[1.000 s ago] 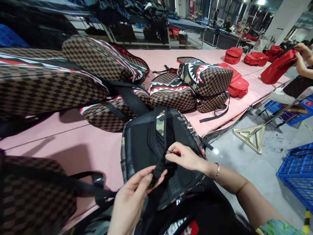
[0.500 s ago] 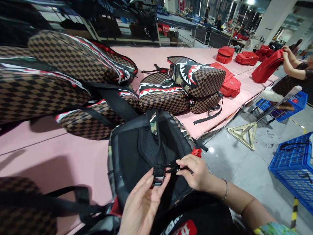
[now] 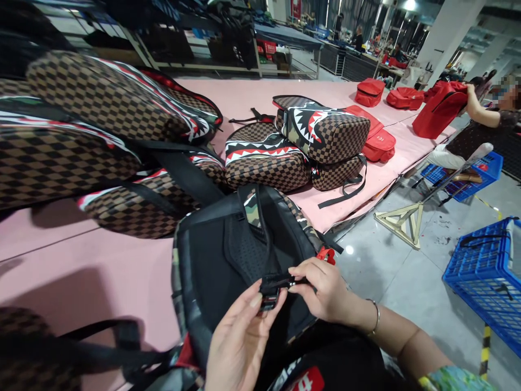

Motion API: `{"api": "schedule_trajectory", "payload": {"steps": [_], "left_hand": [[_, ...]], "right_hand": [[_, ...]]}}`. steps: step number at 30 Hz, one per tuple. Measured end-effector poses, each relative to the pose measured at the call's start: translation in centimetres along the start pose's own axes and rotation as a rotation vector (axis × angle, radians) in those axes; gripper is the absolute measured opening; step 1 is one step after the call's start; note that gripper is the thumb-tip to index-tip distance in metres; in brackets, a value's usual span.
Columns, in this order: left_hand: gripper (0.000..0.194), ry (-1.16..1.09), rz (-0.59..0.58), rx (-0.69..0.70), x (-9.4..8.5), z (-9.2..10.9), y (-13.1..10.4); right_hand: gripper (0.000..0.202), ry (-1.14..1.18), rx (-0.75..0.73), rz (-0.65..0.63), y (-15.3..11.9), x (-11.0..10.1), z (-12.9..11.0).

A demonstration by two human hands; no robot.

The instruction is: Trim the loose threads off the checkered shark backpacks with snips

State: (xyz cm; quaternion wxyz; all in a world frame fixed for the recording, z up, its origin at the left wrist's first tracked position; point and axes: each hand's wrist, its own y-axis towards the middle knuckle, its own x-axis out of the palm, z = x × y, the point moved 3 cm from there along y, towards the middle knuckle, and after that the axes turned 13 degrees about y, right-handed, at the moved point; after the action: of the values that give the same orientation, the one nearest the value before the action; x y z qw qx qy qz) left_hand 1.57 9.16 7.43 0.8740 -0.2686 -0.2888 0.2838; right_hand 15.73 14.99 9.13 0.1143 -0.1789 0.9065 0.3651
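Left hand pinches black strap buckle on backpack; right hand pinches strap end beside it. Backpack rests on pink counter.

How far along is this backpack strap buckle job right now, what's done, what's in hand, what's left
Done, by the look of it: checkered backpacks lie piled on the pink table. In hand: the black-backed backpack lies back-up at the table edge; the left hand pinches the buckle at its strap end while the right hand grips the webbing beside it. Left: whether the buckle is fully threaded cannot be told.
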Motion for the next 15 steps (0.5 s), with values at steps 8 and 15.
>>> {"api": "schedule_trajectory", "payload": {"steps": [8,15], "left_hand": [[0.057,0.071,-0.044,0.023,-0.1,-0.6,0.1],[0.046,0.043,-0.085,0.055,0.0,-0.1,0.4]], "right_hand": [[0.017,-0.142,-0.081,-0.066,0.1,0.1,-0.1],[0.023,0.302,0.391,0.023,0.7,0.0,2.2]]}}
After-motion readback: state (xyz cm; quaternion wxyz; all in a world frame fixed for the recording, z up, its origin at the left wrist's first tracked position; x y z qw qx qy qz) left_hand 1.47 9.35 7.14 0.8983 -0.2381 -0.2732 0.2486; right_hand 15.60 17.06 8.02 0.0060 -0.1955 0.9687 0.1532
